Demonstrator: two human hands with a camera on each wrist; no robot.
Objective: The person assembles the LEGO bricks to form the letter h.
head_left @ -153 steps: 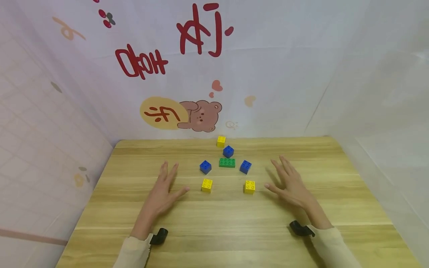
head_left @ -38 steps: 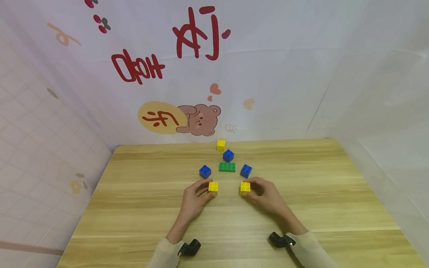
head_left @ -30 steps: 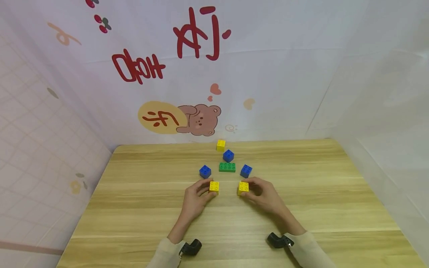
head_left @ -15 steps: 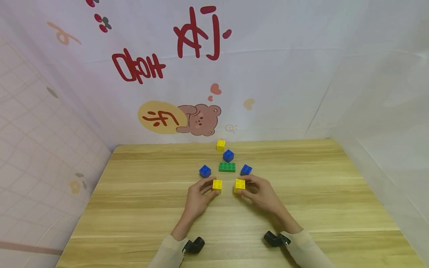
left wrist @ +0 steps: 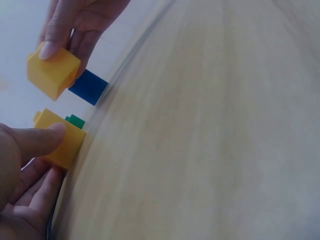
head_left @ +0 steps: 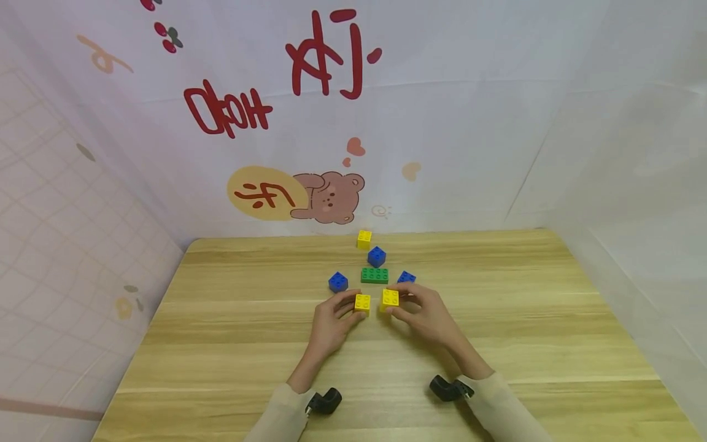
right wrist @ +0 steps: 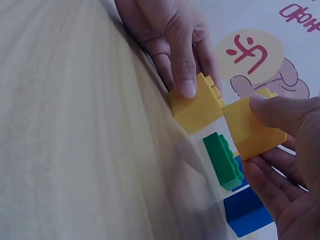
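My left hand [head_left: 328,328] pinches a yellow toy building brick [head_left: 362,303] between thumb and fingers, low at the tabletop with its studs up. Facing it from the right, my right hand [head_left: 433,316] grips a second yellow brick [head_left: 390,299] by its sides. The left wrist view has this right-hand brick [left wrist: 52,72] lifted off the wood and tilted, part of its hollow underside showing. A narrow gap separates the two in the head view. Just beyond lies a green eight-stud brick [head_left: 375,275]. A blue brick [head_left: 406,277] is partly hidden behind my right fingers.
One blue brick [head_left: 338,282] sits beyond my left fingers, another blue brick [head_left: 377,256] behind the green one. A third yellow brick [head_left: 364,239] stands near the table's [head_left: 232,270] back edge. A printed cloth [head_left: 453,135] hangs behind it.
Both hands, open and apart at first, took hold of the two near yellow bricks and brought them inward, close together. Lately the right brick has risen and shifted left. The other bricks stay put.
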